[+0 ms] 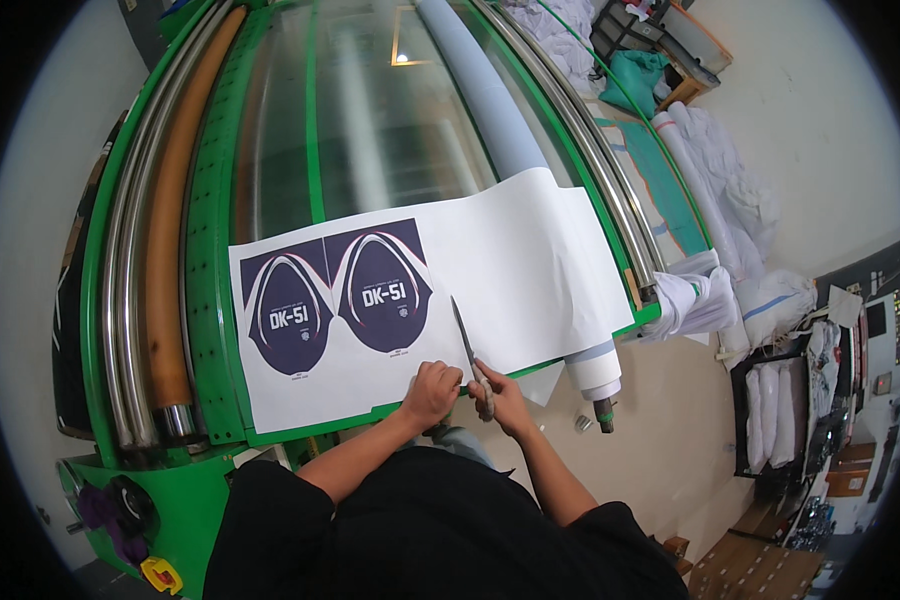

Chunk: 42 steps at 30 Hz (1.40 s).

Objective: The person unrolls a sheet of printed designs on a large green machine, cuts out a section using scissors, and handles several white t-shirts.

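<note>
A white printed sheet (490, 260) lies across the front of a green-framed machine, bearing two dark oval panels (375, 320) with white lettering on its left part. My left hand (432, 392) has its fingers curled on the sheet’s front edge, just right of and below those panels. My right hand (502, 405) grips long scissors (460, 330) by the handle, their blades pointing away from me over the paper beside the right panel. The sheet runs rightward onto a paper roll (590, 370) hanging at the machine’s front.
An orange roller (185, 180) and steel rollers line the machine’s left; more steel rollers (610, 170) line its right. A grey-blue roll (490, 100) lies behind the sheet. Fabric piles (740, 220) stand at the right wall, with a rack of white bundles (770, 410) nearer. A purple cloth (105, 515) hangs lower left.
</note>
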Available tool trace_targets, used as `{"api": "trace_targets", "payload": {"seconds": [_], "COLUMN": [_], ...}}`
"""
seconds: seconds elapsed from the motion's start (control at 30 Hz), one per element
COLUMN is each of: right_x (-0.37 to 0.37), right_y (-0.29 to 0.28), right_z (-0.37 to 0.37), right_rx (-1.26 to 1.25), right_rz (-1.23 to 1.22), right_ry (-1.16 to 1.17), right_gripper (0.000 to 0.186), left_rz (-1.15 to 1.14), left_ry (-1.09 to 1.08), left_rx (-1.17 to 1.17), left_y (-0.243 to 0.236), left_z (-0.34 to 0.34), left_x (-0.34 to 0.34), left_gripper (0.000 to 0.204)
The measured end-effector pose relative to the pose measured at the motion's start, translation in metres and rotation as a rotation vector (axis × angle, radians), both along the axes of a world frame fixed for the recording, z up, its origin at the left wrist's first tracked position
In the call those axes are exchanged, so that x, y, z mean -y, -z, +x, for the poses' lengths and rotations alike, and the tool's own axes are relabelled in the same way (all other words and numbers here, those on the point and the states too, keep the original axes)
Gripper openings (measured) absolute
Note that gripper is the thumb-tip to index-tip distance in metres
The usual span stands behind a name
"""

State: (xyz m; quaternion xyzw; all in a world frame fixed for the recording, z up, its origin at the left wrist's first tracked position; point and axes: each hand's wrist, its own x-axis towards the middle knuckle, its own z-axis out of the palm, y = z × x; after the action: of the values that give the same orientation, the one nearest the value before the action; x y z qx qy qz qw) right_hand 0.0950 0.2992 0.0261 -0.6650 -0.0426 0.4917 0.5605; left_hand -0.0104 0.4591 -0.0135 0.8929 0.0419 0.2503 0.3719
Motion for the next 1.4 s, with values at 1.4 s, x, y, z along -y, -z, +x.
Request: {"api": "trace_targets", "payload": {"seconds": [1.4], "right_x": [-0.053], "right_y": [-0.046], "right_z": [0.081], "right_rx": [1.209], "right_rz": [-0.291], "right_ry": [0.221], "right_gripper": [0.08], "left_rz": [-0.475], "left_ry": [-0.654], "left_rx": [-0.893], "left_y": [-0.02], "left_z": [0.036], "left_x": [-0.193], "left_gripper": [0.097]}}
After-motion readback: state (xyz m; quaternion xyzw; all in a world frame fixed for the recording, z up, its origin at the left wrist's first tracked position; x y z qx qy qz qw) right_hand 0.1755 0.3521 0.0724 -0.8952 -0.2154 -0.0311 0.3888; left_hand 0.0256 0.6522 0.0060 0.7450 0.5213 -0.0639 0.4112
